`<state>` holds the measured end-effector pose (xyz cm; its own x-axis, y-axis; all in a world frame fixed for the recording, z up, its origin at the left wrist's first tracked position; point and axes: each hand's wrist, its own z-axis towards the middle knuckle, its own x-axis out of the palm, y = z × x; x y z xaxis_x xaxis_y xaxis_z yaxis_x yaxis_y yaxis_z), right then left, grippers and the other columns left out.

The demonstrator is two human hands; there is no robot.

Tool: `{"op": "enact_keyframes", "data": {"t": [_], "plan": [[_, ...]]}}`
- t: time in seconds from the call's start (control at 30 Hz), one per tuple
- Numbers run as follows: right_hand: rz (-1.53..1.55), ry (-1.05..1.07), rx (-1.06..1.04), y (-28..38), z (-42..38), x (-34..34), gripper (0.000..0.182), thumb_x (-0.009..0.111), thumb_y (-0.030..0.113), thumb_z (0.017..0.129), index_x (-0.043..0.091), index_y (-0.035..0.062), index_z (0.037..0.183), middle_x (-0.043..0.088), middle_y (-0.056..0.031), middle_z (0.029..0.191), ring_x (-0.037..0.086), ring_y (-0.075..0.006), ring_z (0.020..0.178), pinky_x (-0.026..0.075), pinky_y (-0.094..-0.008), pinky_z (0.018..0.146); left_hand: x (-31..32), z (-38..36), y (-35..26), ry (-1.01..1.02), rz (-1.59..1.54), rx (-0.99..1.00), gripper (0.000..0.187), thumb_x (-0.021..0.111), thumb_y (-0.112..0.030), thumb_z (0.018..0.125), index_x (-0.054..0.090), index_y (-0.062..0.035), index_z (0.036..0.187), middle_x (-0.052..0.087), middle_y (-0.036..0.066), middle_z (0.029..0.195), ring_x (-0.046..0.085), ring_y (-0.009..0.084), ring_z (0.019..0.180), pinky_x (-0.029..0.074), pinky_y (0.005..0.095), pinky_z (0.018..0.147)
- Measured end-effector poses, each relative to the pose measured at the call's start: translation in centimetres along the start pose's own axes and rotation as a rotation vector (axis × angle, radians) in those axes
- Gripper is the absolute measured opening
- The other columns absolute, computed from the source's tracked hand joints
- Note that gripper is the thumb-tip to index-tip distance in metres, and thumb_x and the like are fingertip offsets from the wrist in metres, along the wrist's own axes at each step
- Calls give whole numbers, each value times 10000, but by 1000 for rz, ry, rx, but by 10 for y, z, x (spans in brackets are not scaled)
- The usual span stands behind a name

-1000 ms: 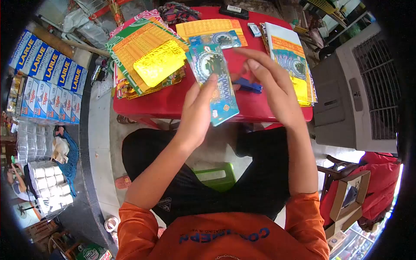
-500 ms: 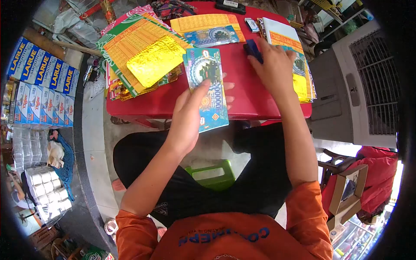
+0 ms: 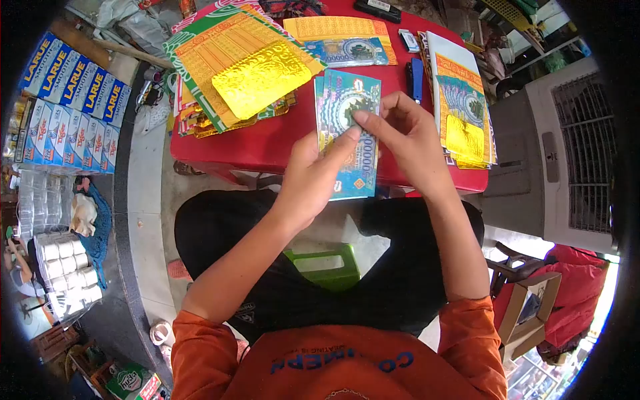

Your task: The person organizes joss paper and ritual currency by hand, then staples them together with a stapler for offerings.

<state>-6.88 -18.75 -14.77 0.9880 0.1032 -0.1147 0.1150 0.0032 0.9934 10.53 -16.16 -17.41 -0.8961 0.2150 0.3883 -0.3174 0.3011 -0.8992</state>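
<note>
A small stack of blue paper banknotes (image 3: 350, 157), slightly fanned at the top, is held over the near edge of the red table (image 3: 220, 148). My left hand (image 3: 312, 175) is closed around its left side with the thumb on top. My right hand (image 3: 415, 148) pinches the notes' right edge, its thumb lying near the left thumb. Beyond the right hand a dark blue stapler (image 3: 416, 80) lies on the table. To the left is a pile of patterned orange and green paper sheets (image 3: 200, 73), topped by a shiny gold sheet (image 3: 260, 77).
More blue notes (image 3: 343, 51) lie on an orange printed sheet (image 3: 333, 28) at the back. A layered stack of papers (image 3: 460, 80) sits at the table's right. A grey air cooler (image 3: 533, 153) stands on the right, beer cartons (image 3: 73, 87) on the left. A green stool (image 3: 327, 267) is below.
My right hand has let go of the stapler, which now lies on the table, and has moved left to pinch the notes. My left hand still holds them.
</note>
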Motion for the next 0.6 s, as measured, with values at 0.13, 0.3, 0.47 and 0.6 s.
{"op": "enact_keyframes", "data": {"t": [0.13, 0.3, 0.47, 0.6], "plan": [[-80, -65, -149, -13, 5, -7, 185, 758, 162, 929, 650, 11, 922, 665, -3, 820, 594, -52, 753, 467, -227, 663, 3, -2, -3, -81, -32, 17, 319, 572, -281, 1056, 634, -10, 1213, 699, 46, 1074, 669, 96, 946, 539, 278, 810], [-16, -148, -119, -11, 15, -33, 126, 733, 125, 943, 683, 14, 975, 685, 6, 822, 602, -45, 765, 465, -206, 689, 2, -5, -8, -162, -234, 14, 317, 592, -280, 1045, 640, -15, 1212, 703, 47, 1086, 671, 91, 945, 538, 275, 822], [65, -181, 24, -11, 17, -50, 162, 730, 148, 950, 691, 10, 1027, 693, 11, 851, 583, -30, 749, 448, -205, 655, -6, -6, -1, -163, -203, 1, 316, 605, -228, 1029, 623, -8, 1255, 711, 72, 1133, 696, 135, 987, 559, 309, 872], [35, -102, 102, -8, 14, -51, 215, 733, 164, 950, 694, 8, 1093, 693, 15, 846, 583, -29, 760, 457, -211, 664, -5, -7, -2, -179, -148, 3, 314, 682, -211, 991, 642, 5, 1216, 712, 56, 1104, 676, 114, 985, 531, 280, 853]]}}
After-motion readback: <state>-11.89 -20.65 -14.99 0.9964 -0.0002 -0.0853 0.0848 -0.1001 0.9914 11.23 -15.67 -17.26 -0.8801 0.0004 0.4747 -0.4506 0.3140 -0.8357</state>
